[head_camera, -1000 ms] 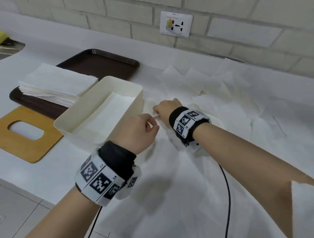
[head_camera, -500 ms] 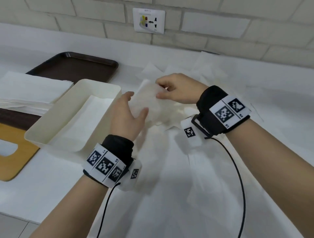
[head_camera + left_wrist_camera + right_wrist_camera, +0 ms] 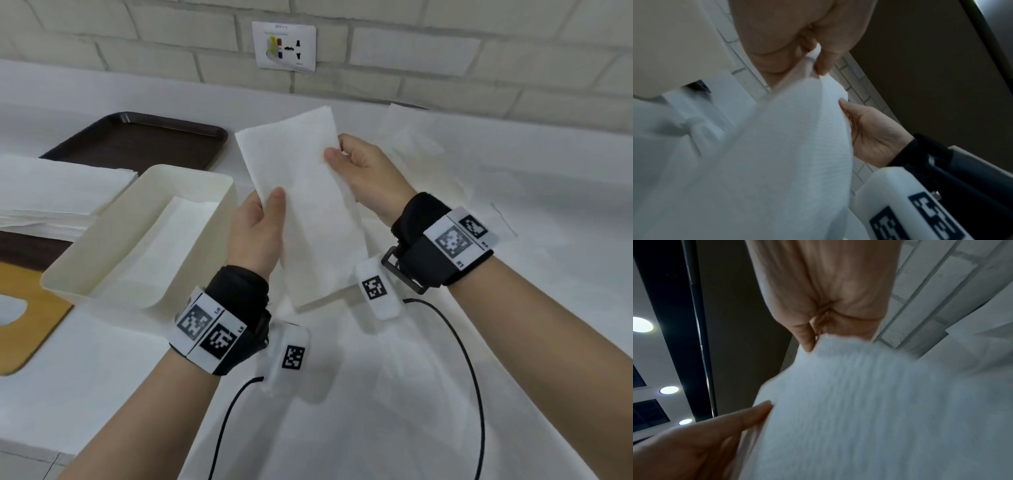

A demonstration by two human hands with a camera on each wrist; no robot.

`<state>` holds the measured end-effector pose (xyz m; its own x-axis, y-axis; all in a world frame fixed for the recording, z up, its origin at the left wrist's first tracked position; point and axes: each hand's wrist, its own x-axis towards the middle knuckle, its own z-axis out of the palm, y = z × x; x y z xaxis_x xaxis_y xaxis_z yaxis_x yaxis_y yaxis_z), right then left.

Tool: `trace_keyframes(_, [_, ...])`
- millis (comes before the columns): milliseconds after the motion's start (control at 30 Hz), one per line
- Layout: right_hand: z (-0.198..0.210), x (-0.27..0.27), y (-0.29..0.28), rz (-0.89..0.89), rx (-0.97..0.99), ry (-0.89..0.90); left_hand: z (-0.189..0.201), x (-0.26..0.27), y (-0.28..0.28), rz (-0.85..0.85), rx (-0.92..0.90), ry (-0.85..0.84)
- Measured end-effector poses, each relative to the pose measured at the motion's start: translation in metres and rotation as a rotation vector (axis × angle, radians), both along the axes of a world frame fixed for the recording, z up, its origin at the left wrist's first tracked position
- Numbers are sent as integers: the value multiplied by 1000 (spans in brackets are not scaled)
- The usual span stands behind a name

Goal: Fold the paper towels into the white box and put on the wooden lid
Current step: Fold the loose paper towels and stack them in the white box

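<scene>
A white paper towel [image 3: 301, 202], folded to a long rectangle, is held up in the air above the counter, just right of the white box [image 3: 137, 236]. My left hand [image 3: 260, 226] pinches its left edge between thumb and fingers. My right hand [image 3: 363, 171] pinches its right edge higher up. The box holds a folded towel flat on its bottom. The wooden lid [image 3: 30, 308], with an oval slot, lies flat at the left edge. In the wrist views the towel [image 3: 777, 162] [image 3: 869, 410] fills the frame, gripped by the left hand [image 3: 813, 63] and the right hand [image 3: 813, 335].
A stack of paper towels [image 3: 51, 195] sits on a dark brown tray [image 3: 144, 140] behind the box. Several loose towels [image 3: 428, 154] lie spread over the counter at the right. A brick wall with a socket [image 3: 284, 46] stands behind. Wrist cables trail toward the front edge.
Both hands have lifted the towel off the counter and spread it from a crumpled bunch into a flat, upright rectangle. The hands have moved apart along its edges.
</scene>
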<state>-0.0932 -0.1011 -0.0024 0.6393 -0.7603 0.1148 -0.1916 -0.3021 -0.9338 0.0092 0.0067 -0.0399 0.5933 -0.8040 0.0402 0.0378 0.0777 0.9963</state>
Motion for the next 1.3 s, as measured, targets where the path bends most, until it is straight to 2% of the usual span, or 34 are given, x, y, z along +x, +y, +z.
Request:
trace_keyframes(400, [-16, 10, 7, 64, 145, -3, -16, 18, 11, 227, 18, -128])
trace_keyframes(600, [-23, 15, 10, 47, 139, 4, -21, 17, 18, 210, 12, -147])
trace_keyframes(767, [-26, 20, 13, 73, 155, -22, -27, 18, 21, 158, 8, -5])
trace_keyframes(900, [-26, 24, 9, 103, 125, 83, -31, 21, 21, 155, 33, 84])
trace_keyframes(1067, [-29, 31, 11, 167, 148, 194, -29, 17, 17, 160, 81, 88])
trace_keyframes(1200, [-34, 33, 17, 207, 81, 167, -31, 15, 14, 170, 79, 119])
trace_keyframes(1300, [-35, 34, 14, 161, 95, 80, -35, 19, 17, 97, 102, 150])
